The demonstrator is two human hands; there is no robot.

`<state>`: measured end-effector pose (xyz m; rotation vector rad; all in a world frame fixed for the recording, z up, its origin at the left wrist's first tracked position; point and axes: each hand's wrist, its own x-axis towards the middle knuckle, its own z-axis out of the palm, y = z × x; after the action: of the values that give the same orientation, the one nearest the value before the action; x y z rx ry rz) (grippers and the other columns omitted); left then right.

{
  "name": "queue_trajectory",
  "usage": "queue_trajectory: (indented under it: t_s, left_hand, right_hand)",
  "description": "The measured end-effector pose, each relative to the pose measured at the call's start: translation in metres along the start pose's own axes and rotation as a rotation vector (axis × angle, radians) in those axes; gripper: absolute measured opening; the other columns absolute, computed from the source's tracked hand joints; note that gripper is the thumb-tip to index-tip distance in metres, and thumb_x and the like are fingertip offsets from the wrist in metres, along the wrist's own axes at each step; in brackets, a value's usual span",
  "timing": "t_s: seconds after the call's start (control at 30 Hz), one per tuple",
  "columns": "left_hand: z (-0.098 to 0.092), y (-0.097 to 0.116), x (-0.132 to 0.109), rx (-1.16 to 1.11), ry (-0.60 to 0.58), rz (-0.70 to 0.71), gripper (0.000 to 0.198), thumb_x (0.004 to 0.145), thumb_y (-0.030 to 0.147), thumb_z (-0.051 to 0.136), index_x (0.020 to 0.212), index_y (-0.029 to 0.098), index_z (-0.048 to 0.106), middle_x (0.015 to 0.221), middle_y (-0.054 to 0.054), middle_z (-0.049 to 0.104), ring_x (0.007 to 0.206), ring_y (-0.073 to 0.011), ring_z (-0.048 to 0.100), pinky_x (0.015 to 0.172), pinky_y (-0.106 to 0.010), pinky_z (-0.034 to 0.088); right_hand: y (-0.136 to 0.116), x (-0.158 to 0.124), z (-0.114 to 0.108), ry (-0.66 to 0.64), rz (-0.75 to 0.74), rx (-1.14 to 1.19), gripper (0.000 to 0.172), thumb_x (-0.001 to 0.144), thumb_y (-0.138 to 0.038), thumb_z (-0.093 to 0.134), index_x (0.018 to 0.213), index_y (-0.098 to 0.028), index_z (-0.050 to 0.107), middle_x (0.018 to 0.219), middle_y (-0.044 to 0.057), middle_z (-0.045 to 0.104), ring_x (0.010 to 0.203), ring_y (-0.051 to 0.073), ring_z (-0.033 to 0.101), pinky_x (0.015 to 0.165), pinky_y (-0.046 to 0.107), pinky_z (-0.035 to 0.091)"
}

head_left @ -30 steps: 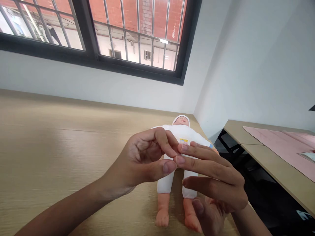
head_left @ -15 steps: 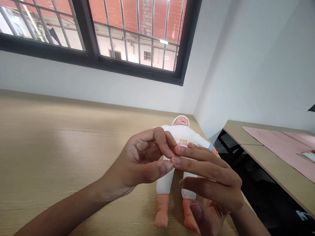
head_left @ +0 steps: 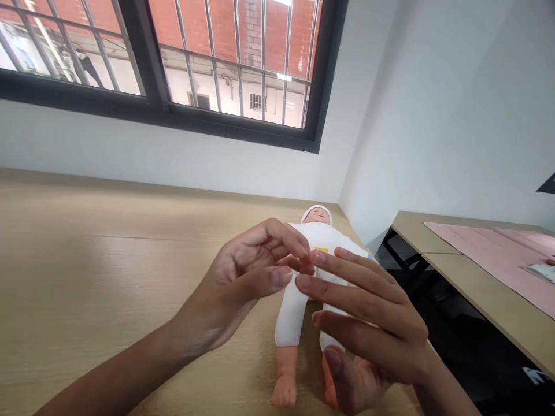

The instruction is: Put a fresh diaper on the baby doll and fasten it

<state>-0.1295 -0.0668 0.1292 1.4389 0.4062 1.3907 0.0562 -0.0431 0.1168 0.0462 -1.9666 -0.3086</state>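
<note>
The person's left hand (head_left: 245, 271) and right hand (head_left: 366, 318) hang close together above a soft baby doll (head_left: 295, 312), which lies on its back on a pale wood-grain counter (head_left: 95, 277), its head pointing away from the person and its legs toward them. The left fingers (head_left: 277, 237) curl loosely in a half-open arc, with the thumb (head_left: 280, 277) lying just below them and a narrow gap between the two. The right fingers (head_left: 355, 283) stretch out nearly straight and slightly fanned, with their tips meeting the left fingertips over the doll's chest. The right thumb (head_left: 336, 367) sits well apart from them, low down beside the doll's legs. Neither hand shows anything held between its fingers, and I cannot tell whether the fingertips actually rest on the doll's white suit (head_left: 323, 237) or hover just above it. A small yellow label (head_left: 321, 249) shows on the chest, just beyond the fingertips. The doll wears a white cap (head_left: 316, 209), and its bare peach-coloured feet (head_left: 284, 392) stick out of the suit. Off to the right stands a second, lower counter (head_left: 485, 289), spread with a pink cloth (head_left: 485, 248) with a small flat packet (head_left: 541, 273) on it. Above, a dark-framed barred window (head_left: 160, 63) looks onto a red brick wall (head_left: 225, 29).
</note>
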Motion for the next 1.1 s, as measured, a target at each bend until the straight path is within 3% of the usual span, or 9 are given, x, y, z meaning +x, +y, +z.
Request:
queue_trajectory:
  t_s: [0.13, 0.33, 0.67, 0.97, 1.1]
  left_hand:
    - [0.002, 0.001, 0.000, 0.011, -0.014, -0.023, 0.012, 0.081, 0.025, 0.070, 0.090, 0.022, 0.064, 0.087, -0.001, 0.060, 0.087, -0.0151, 0.059, 0.079, -0.025, 0.051]
    - [0.005, 0.004, -0.001, 0.012, -0.020, -0.035, 0.008, 0.080, 0.018, 0.069, 0.084, 0.021, 0.063, 0.085, 0.000, 0.059, 0.088, -0.0139, 0.059, 0.077, -0.023, 0.050]
    - [0.005, 0.005, -0.001, 0.033, 0.003, -0.034, 0.011, 0.081, 0.015, 0.067, 0.077, 0.020, 0.058, 0.083, 0.002, 0.058, 0.082, -0.0117, 0.059, 0.072, -0.020, 0.050]
    - [0.001, 0.005, -0.001, 0.092, -0.013, 0.007, 0.010, 0.082, 0.016, 0.067, 0.078, 0.020, 0.059, 0.085, 0.002, 0.060, 0.083, -0.0111, 0.060, 0.073, -0.022, 0.051]
    - [-0.002, 0.004, -0.001, 0.133, -0.015, 0.048, 0.010, 0.081, 0.016, 0.068, 0.078, 0.019, 0.059, 0.085, 0.001, 0.061, 0.080, -0.0111, 0.060, 0.074, -0.023, 0.052]
  right_hand:
    - [0.000, 0.000, -0.004, -0.093, -0.057, 0.006, 0.020, 0.087, -0.018, 0.052, 0.071, -0.016, 0.063, 0.120, 0.007, 0.066, 0.122, 0.025, 0.056, 0.105, 0.041, 0.047]
    - [0.001, -0.001, -0.005, -0.121, -0.094, 0.038, 0.022, 0.088, -0.026, 0.054, 0.072, -0.016, 0.065, 0.122, 0.007, 0.066, 0.123, 0.027, 0.055, 0.106, 0.042, 0.045]
    - [-0.002, -0.003, 0.001, -0.069, -0.001, 0.104, 0.024, 0.090, -0.024, 0.051, 0.071, -0.017, 0.065, 0.117, 0.006, 0.068, 0.120, 0.023, 0.058, 0.103, 0.040, 0.048]
    - [-0.011, 0.010, -0.002, -0.017, 0.326, 0.390, 0.023, 0.084, -0.030, 0.059, 0.064, -0.020, 0.060, 0.099, -0.002, 0.074, 0.110, 0.021, 0.064, 0.104, 0.029, 0.047]
    - [-0.010, 0.013, -0.006, -0.031, 0.410, 0.494, 0.028, 0.085, -0.035, 0.057, 0.061, -0.020, 0.061, 0.091, 0.001, 0.075, 0.105, 0.023, 0.067, 0.103, 0.033, 0.048]
